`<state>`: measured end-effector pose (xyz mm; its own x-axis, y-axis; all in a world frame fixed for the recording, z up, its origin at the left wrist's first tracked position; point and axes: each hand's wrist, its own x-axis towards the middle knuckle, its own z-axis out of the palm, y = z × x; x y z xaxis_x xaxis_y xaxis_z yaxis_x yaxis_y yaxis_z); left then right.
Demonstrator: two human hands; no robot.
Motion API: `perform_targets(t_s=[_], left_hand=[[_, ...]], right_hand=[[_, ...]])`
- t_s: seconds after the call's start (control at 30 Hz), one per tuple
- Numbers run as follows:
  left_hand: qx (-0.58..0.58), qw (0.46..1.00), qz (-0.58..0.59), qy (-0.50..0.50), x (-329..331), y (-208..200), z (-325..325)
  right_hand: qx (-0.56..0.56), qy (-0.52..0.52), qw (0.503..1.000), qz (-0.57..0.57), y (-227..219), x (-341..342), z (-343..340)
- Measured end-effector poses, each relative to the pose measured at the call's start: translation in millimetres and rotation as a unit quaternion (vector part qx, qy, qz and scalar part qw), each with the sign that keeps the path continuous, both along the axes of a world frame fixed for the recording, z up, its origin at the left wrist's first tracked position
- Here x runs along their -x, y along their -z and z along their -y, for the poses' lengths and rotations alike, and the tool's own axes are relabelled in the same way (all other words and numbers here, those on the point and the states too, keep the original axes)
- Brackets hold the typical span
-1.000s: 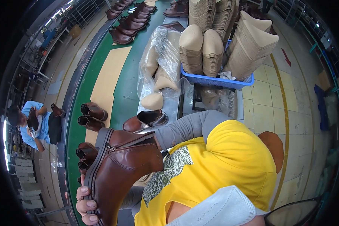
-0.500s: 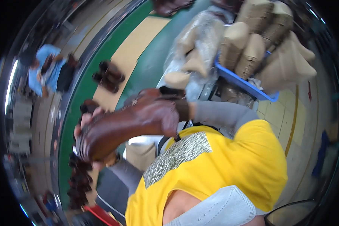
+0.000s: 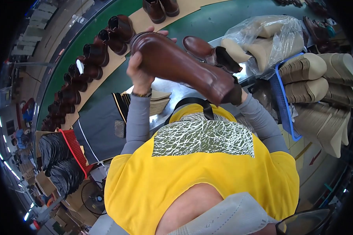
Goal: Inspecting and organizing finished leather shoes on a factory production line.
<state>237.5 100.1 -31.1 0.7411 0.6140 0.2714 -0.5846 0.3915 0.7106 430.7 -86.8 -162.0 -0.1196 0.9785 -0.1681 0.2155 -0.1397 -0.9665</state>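
Observation:
A brown leather boot (image 3: 180, 66) is held up in front of my chest, its toe to the left and its shaft to the right. My left hand (image 3: 142, 76) grips the toe end, thumb on the near side and fingertips showing over the far edge. At the dark shaft opening is my right hand (image 3: 243, 96), holding that end; its fingers are hidden by the boot. Just beyond lies another brown boot (image 3: 208, 53) on its side on the metal worktop (image 3: 166, 87).
Several brown boots (image 3: 94, 55) line the brown paper strip on the green conveyor (image 3: 208, 21). Right of me, a blue basket (image 3: 285, 103) holds beige insole-shaped pieces, beside a clear plastic bag (image 3: 262, 33). A red basket (image 3: 76, 150) and dark cloth (image 3: 102, 131) are at left.
My view has turned, bringing the line of boots and the red basket into sight at left. The held boot now sits farther up and right in view, still between both hands.

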Motion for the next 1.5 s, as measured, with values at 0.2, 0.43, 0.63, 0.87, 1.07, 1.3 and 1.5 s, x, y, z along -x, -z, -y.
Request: perform_targets(t_s=[0.2,0.43,0.63,0.87,1.07,1.3,1.5], left_hand=[[-0.341,0.794,-0.389,-0.319,-19,116,-9],[-0.161,0.893,-0.393,-0.151,-7,136,19],[-0.155,0.883,-0.395,-0.2,13,121,8],[-0.091,0.92,-0.299,-0.238,45,77,41],[-0.139,0.877,-0.106,-0.447,74,11,63],[-0.493,0.248,-0.49,-0.674,269,8,66],[-0.474,0.322,-0.68,-0.458,321,96,103]], right_hand=[[-0.155,0.003,0.918,0.365,1,22,-29],[-0.244,0.19,0.865,0.395,-100,-67,-10],[-0.006,0.063,0.707,0.704,-3,-166,9],[-0.193,0.174,0.86,0.439,-94,-107,-69],[-0.437,-0.152,0.815,0.348,-169,92,-129],[-0.479,-0.412,0.748,0.205,-106,258,-157],[-0.491,-0.433,0.719,0.233,-47,306,-173]])
